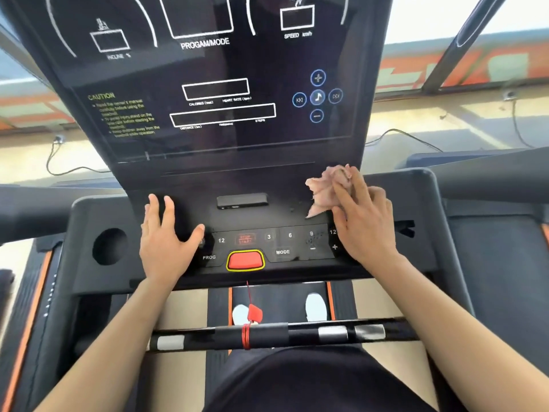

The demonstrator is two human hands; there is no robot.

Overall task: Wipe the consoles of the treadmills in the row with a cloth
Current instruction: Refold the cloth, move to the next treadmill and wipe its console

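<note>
A black treadmill console (208, 120) fills the upper middle of the head view, with a dark display panel above and a button strip (285, 242) below. My right hand (365, 224) presses a crumpled pink cloth (325, 188) against the right side of the lower panel, just under the display. My left hand (166, 236) lies flat on the left end of the button strip, fingers spread, holding nothing.
A red stop button (245, 260) with a yellow rim sits at the strip's centre, and a red safety cord (249, 322) hangs from it to the front handlebar (267, 334). A round cup holder (110, 246) is at the left. Neighbouring treadmills (499, 248) flank both sides.
</note>
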